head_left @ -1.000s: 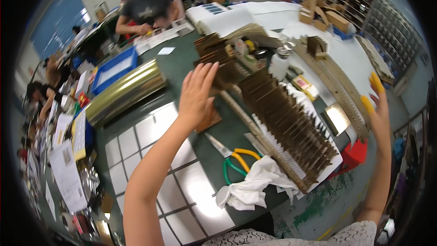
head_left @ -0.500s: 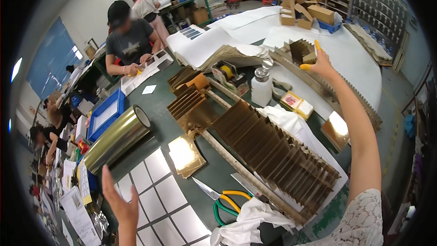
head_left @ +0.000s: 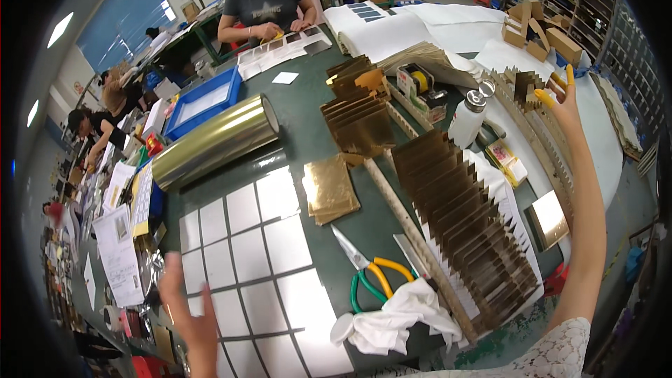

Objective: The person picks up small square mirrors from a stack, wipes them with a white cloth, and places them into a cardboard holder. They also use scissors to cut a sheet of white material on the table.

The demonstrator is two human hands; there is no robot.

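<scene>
Left of the sheet rack point(head_left: 465, 234), my left hand point(head_left: 187, 311) is open, empty; past the rack's right edge, my right hand point(head_left: 564, 101), spread and empty, is beside brown plates point(head_left: 527, 89). Table point(head_left: 302, 122) room separates rack and gold roll point(head_left: 213, 145).

Just right of the left hand point(head_left: 187, 313), a grid of sheets point(head_left: 250, 247); farther right, scissors point(head_left: 359, 261); beyond that hand, a foil roll point(head_left: 213, 143). Just left of the right hand point(head_left: 565, 104), panels point(head_left: 526, 88) in a slotted rack point(head_left: 526, 120); farther left, a bottle point(head_left: 465, 122); beyond, cardboard boxes point(head_left: 530, 31).
</scene>
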